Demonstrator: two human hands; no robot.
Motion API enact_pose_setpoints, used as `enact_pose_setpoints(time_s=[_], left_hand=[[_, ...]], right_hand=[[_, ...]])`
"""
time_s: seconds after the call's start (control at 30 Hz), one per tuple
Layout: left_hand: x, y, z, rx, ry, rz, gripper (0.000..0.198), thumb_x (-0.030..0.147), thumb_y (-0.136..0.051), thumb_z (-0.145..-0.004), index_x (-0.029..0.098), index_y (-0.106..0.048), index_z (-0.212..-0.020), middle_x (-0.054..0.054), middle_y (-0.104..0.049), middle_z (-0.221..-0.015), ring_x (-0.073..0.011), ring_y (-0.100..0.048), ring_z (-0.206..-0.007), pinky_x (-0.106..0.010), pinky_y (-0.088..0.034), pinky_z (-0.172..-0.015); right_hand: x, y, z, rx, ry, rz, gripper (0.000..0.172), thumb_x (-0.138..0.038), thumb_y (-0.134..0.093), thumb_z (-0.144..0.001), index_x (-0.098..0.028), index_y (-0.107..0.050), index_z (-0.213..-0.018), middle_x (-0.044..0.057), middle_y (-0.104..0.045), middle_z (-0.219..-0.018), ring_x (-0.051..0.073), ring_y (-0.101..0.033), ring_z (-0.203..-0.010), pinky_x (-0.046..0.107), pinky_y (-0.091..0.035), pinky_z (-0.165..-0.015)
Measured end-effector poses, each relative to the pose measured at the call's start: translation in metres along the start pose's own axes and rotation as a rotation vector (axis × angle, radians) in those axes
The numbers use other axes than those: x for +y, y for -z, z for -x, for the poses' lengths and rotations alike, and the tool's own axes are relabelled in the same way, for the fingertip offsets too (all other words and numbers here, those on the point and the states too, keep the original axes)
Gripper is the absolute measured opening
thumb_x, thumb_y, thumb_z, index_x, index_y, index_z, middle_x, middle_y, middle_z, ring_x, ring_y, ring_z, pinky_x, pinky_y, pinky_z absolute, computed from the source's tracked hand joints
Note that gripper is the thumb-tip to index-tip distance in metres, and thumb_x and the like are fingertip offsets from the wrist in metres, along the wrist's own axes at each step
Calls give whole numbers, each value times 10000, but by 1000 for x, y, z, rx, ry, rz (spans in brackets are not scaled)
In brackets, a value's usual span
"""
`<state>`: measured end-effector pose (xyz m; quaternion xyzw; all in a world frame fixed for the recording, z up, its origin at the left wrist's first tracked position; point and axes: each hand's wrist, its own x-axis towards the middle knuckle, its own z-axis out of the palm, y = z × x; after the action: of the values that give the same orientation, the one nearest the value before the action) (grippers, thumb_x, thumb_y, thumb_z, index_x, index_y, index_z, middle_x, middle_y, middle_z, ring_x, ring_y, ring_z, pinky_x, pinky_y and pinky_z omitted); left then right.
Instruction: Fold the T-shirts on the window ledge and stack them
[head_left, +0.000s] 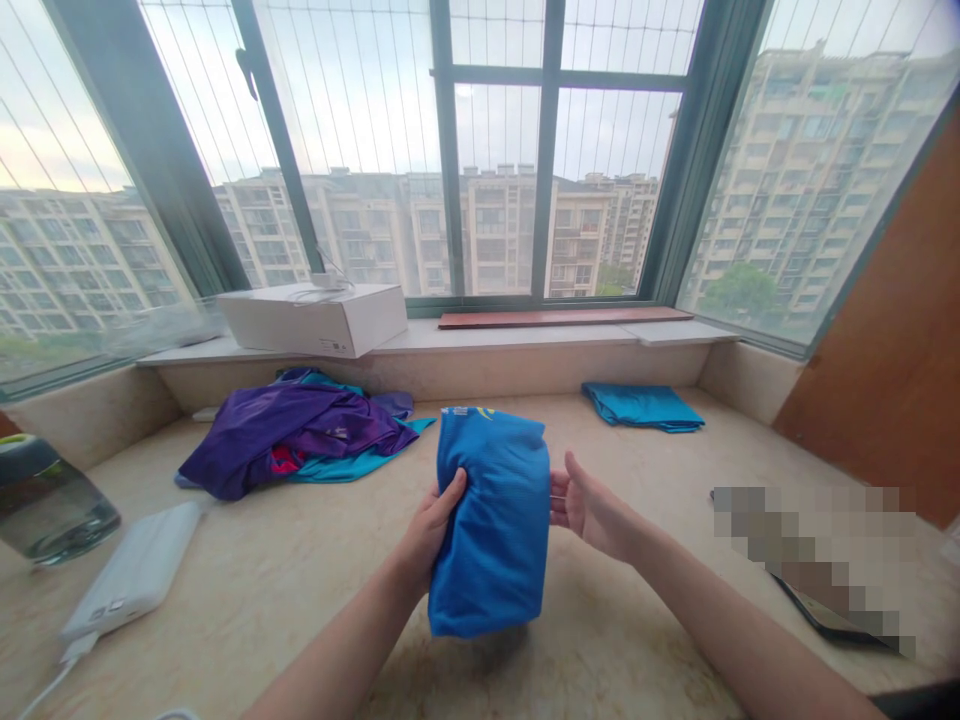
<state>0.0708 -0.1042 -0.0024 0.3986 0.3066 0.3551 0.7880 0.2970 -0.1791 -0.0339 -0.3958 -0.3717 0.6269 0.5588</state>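
Observation:
A folded blue cloth with white and yellow marks on its upper edge is held up above the stone-patterned counter. My left hand grips its left edge, thumb on the front and the other fingers hidden behind. At the cloth's right edge is my right hand, its thumb raised and its fingers apart, the fingertips partly behind the cloth. Farther back on the left lies a loose heap of purple and teal clothes. A folded teal cloth rests at the back right.
On the left stand a dark-lidded bottle and a white power bank with a cable. A white box and a reddish board sit on the window ledge. A partly pixelated flat object lies at the right.

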Motion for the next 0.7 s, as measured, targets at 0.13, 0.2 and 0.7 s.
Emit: enact_pose_setpoints(time_s=[0.13, 0.2, 0.7], left_hand=[[1, 0, -4, 56, -11, 8, 484, 393, -703, -909, 145, -622, -1317, -129, -775, -1106, -292, -742, -1027, -409, -592, -938], [0, 0, -6, 40, 2, -34, 469, 399, -708, -905, 145, -640, -1293, -136, -765, -1140, -296, -731, -1060, -409, -582, -961], [-5, 8, -18, -201, -161, -128, 651, 370, -831, -786, 254, -570, -1372, -80, -742, -1198, -291, -704, -1085, -409, -540, -989]], right_hand=[[8, -13, 7, -185, 4, 111, 561, -644, -628, -894, -223, -650, -1264, 91, -741, -1143, 251, -690, -1025, 401, -516, -892], [6, -15, 11, -198, 6, 147, 539, -513, -725, -874, -248, -606, -1329, 81, -727, -1192, 247, -691, -1031, 394, -525, -886], [-14, 0, 12, 64, 240, 133, 580, -415, -811, -800, -302, -567, -1314, 40, -736, -1172, 241, -705, -990, 429, -545, -922]])
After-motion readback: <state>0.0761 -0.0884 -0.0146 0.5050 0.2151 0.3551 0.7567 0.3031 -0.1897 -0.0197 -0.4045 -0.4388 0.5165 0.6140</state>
